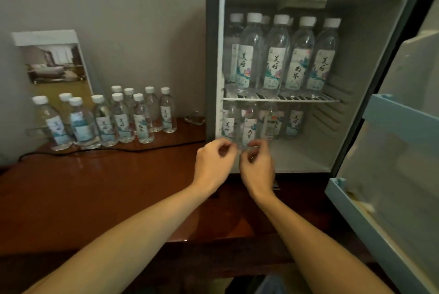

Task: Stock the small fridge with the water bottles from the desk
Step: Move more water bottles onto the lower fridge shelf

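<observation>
Low down, bottle (249, 128) between left hand (213, 163) and right hand (257, 167); curled fingers (259, 144), grip unclear.

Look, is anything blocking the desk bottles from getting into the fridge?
Nothing visible blocks the desk bottles. The fridge door is open, and the lower compartment has room on its right. A small glass dish sits back by the wall.

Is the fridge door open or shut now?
Open. The door is swung out to the right, and the bottles on the shelf inside the fridge are in plain view.
</observation>
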The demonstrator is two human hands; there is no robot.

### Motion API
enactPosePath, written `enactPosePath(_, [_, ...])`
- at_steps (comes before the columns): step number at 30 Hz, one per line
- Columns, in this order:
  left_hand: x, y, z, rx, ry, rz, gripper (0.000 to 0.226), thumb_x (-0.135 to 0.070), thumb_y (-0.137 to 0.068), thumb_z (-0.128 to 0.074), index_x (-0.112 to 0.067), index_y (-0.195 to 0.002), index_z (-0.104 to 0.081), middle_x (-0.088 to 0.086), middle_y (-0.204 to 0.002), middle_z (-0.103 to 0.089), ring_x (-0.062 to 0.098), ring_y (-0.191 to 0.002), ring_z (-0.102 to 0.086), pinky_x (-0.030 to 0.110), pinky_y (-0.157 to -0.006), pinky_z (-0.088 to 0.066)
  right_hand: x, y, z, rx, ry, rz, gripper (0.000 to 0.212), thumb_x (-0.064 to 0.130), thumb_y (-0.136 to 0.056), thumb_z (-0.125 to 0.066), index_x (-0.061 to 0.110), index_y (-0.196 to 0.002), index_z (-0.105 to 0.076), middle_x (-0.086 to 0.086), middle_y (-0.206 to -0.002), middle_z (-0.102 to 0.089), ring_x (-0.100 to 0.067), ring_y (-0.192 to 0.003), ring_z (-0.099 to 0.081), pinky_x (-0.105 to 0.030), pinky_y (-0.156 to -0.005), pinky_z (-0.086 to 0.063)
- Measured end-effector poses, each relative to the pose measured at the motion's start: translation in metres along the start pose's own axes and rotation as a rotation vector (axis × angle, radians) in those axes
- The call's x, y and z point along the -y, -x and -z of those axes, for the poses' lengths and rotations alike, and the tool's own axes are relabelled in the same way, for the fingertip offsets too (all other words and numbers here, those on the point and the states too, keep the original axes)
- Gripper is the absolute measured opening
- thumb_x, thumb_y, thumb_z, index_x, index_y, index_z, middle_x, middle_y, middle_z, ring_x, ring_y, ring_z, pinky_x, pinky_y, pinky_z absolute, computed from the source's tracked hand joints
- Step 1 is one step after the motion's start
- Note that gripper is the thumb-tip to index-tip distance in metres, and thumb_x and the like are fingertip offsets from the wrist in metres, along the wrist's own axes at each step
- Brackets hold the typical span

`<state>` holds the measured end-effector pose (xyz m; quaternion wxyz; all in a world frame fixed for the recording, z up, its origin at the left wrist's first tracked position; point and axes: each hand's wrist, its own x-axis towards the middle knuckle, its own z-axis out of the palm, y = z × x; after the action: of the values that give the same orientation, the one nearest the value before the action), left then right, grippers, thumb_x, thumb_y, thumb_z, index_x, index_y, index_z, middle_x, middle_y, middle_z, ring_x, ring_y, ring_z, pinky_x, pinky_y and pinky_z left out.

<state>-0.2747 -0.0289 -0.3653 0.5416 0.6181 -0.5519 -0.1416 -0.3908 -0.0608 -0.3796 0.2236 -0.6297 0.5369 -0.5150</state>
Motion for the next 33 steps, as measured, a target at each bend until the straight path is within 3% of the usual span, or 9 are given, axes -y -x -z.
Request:
enactPosePath(5, [0.028, 0.024, 0.058, -0.226, -0.029, 0.028, 0.007, -0.033, -0.094, -0.071, -0.028, -0.089, -0.071, -0.009, -0.092, -0.066, 0.010, -0.090, -0.064, 0.030, -0.080, -0.049, 0.036, 0.041, -0.036, 0.133, -0.058, 0.211, 0.012, 0.021, -0.091, -0.067, 0.025, -0.095, -0.056, 0.004, -0.067, -0.059, -0.015, -0.067, -0.061, -0.043, -0.065, -0.052])
enactPosePath(8, [0.050, 0.029, 0.088, -0.268, -0.016, 0.109, 0.007, -0.036, -0.093, -0.071, -0.030, -0.096, -0.068, -0.010, -0.098, -0.069, 0.008, -0.095, -0.065, 0.034, -0.086, -0.054, 0.058, 0.053, -0.066, 0.231, -0.048, 0.249, 0.010, 0.024, -0.091, -0.065, 0.027, -0.095, -0.057, 0.006, -0.072, -0.062, -0.012, -0.069, -0.062, -0.042, -0.066, -0.053])
enactPosePath(12, [0.079, 0.019, 0.133, -0.198, 0.002, 0.237, 0.023, -0.044, -0.092, -0.072, -0.031, -0.109, -0.066, -0.011, -0.104, -0.070, 0.008, -0.100, -0.066, 0.037, -0.091, -0.055, 0.075, 0.055, -0.110, 0.363, 0.010, 0.186, 0.018, 0.028, -0.094, -0.065, 0.029, -0.111, -0.059, 0.013, -0.085, -0.064, -0.008, -0.083, -0.063, -0.039, -0.077, -0.056])
enactPosePath(15, [0.104, 0.005, 0.160, -0.157, 0.028, 0.335, 0.036, -0.054, -0.089, -0.071, -0.032, -0.117, -0.065, -0.011, -0.110, -0.069, 0.014, -0.104, -0.067, 0.044, -0.095, -0.056, 0.079, 0.044, -0.144, 0.416, 0.034, 0.122, 0.031, 0.031, -0.093, -0.068, 0.029, -0.122, -0.057, 0.015, -0.096, -0.065, -0.011, -0.096, -0.066, -0.044, -0.088, -0.057])
enactPosePath(19, [0.139, -0.027, 0.183, -0.163, 0.015, 0.395, 0.041, -0.054, -0.094, -0.068, -0.030, -0.127, -0.063, -0.009, -0.121, -0.065, 0.014, -0.114, -0.061, 0.039, -0.101, -0.052, 0.080, 0.020, -0.192, 0.445, 0.062, 0.064, 0.040, 0.029, -0.092, -0.071, 0.025, -0.129, -0.056, 0.008, -0.113, -0.068, -0.015, -0.105, -0.067, -0.043, -0.092, -0.058])
enactPosePath(22, [0.165, -0.059, 0.191, -0.179, 0.065, 0.432, 0.052, -0.061, -0.093, -0.065, -0.028, -0.134, -0.062, -0.008, -0.126, -0.064, 0.016, -0.117, -0.062, 0.044, -0.104, -0.053, 0.080, -0.002, -0.229, 0.466, 0.070, 0.053, 0.047, 0.029, -0.091, -0.073, 0.021, -0.133, -0.055, 0.001, -0.125, -0.068, -0.016, -0.112, -0.066, -0.039, -0.096, -0.055])
enactPosePath(29, [0.211, -0.119, 0.190, -0.174, 0.096, 0.418, 0.061, -0.061, -0.093, -0.063, -0.025, -0.141, -0.060, -0.007, -0.135, -0.066, 0.012, -0.125, -0.060, 0.044, -0.110, -0.049, 0.078, -0.050, -0.304, 0.507, 0.064, 0.083, 0.061, 0.035, -0.090, -0.076, 0.019, -0.142, -0.049, -0.002, -0.140, -0.061, -0.021, -0.131, -0.057, -0.038, -0.104, -0.050])
enactPosePath(33, [0.227, -0.142, 0.185, -0.151, 0.114, 0.441, 0.092, -0.081, -0.073, -0.056, -0.027, -0.148, -0.054, -0.007, -0.140, -0.063, 0.014, -0.128, -0.059, 0.046, -0.109, -0.051, 0.074, -0.061, -0.338, 0.503, -0.006, 0.055, 0.063, 0.038, -0.090, -0.077, 0.018, -0.143, -0.048, -0.001, -0.134, -0.064, -0.019, -0.124, -0.061, -0.038, -0.102, -0.052])
